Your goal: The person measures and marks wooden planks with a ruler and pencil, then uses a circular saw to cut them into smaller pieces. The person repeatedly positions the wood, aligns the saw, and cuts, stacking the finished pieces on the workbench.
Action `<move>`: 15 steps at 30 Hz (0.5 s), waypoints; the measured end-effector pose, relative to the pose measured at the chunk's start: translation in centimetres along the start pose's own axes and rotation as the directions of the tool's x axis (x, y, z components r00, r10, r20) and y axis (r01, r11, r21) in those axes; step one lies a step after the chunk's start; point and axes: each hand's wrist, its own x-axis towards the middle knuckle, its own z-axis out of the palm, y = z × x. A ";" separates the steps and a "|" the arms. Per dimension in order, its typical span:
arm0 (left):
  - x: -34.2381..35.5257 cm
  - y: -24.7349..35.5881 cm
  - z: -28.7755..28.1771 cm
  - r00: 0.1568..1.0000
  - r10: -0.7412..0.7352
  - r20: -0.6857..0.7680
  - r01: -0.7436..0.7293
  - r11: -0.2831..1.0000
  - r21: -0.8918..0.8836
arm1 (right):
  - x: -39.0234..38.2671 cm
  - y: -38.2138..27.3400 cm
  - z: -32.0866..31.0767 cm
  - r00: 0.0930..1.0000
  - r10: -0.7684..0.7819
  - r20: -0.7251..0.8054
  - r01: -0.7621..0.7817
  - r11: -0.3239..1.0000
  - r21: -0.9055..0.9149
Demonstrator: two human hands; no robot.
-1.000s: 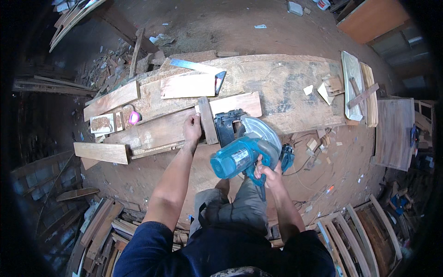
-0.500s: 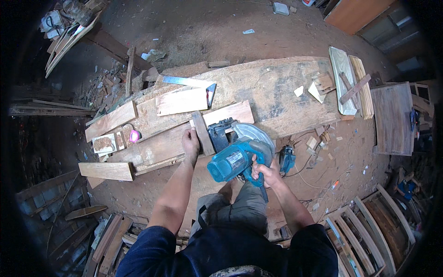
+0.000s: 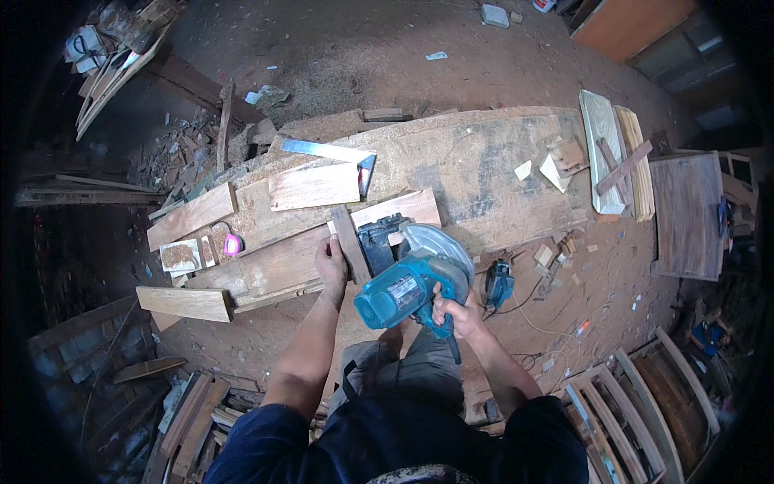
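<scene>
My right hand (image 3: 456,315) is wrapped round the rear handle of a teal circular saw (image 3: 395,292). The saw's dark base plate (image 3: 377,244) rests on a long wooden board (image 3: 286,252), beside a short wooden strip (image 3: 350,246) laid across it. The strip lies along the left side of the base plate. My left hand (image 3: 330,263) is closed at the strip's near left edge, thumb on top, pressing strip and board together; its lower fingers are hidden. A clear guard (image 3: 439,242) covers the blade, which I cannot see.
A try square (image 3: 322,151) and a short board (image 3: 314,187) lie beyond the saw on the workbench (image 3: 492,177). A pink tape measure (image 3: 233,244) is at left. Another teal power tool (image 3: 500,284) and cords lie right of the saw. Planks (image 3: 601,153) cross the bench's right end.
The whole view has shifted slightly. The saw sits a little further left and nearer to me in the picture. Both hands keep their holds.
</scene>
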 end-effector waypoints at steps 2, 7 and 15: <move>0.0 -0.1 0.8 0.997 0.050 -0.060 -0.059 0.985 -0.165 | 0.1 -0.3 0.2 1.000 0.003 -0.011 -0.003 1.000 -0.014; 0.1 -0.5 0.5 0.995 0.090 -0.051 -0.097 0.983 -0.156 | 0.4 -0.6 0.4 0.999 0.012 -0.031 -0.013 0.999 -0.038; -0.3 0.7 -0.2 0.993 0.108 -0.045 -0.110 0.993 -0.038 | 0.9 -1.3 0.9 1.000 0.003 -0.025 -0.004 0.998 -0.064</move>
